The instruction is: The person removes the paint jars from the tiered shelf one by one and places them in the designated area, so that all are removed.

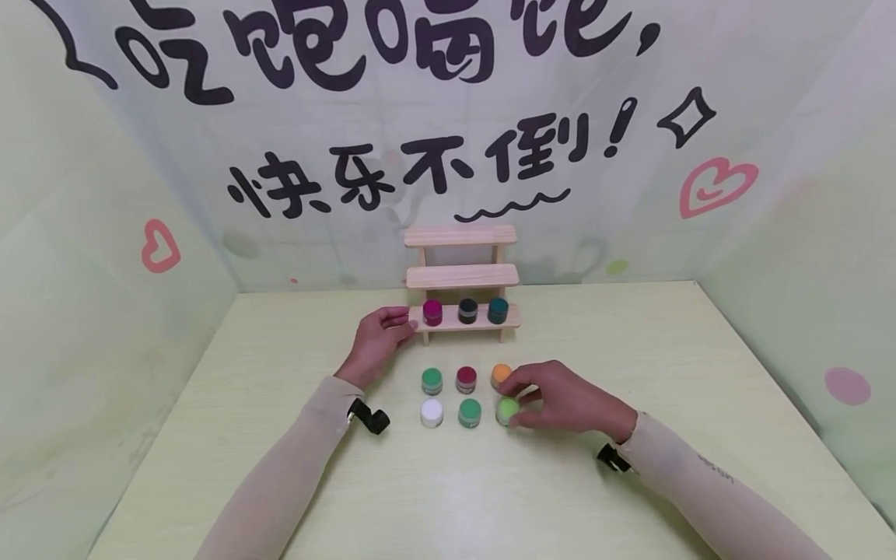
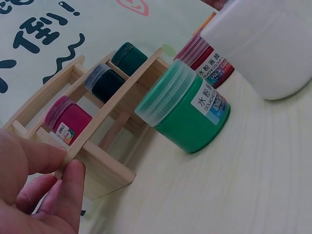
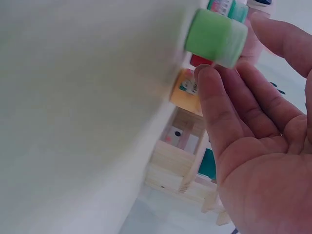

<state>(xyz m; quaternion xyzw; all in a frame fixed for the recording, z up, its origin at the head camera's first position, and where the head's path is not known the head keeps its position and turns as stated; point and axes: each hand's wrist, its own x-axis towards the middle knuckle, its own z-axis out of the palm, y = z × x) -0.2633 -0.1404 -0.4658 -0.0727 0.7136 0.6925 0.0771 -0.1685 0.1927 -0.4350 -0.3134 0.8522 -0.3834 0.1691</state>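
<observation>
At the left end of the lowest step of a small wooden rack (image 1: 464, 274), my left hand (image 1: 378, 342) pinches the board between thumb and fingers. On that step stand a magenta paint jar (image 1: 432, 313), a black-looking one (image 1: 467, 311) and a dark teal one (image 1: 498, 310). My right hand (image 1: 570, 395) reaches around the light green paint jar (image 3: 209, 35), thumb and fingers spread apart. Whether a fingertip touches that jar I cannot tell. Just behind it, partly covered by the fingers in the head view, is an orange paint jar (image 1: 501, 375).
Left of the right hand, on the table (image 1: 336, 498), are a dark red jar (image 1: 466, 379), a white jar (image 1: 432, 412), a green jar (image 1: 432, 380) and another green jar (image 1: 470, 412). A printed cloth backdrop (image 1: 616, 225) rises behind the rack.
</observation>
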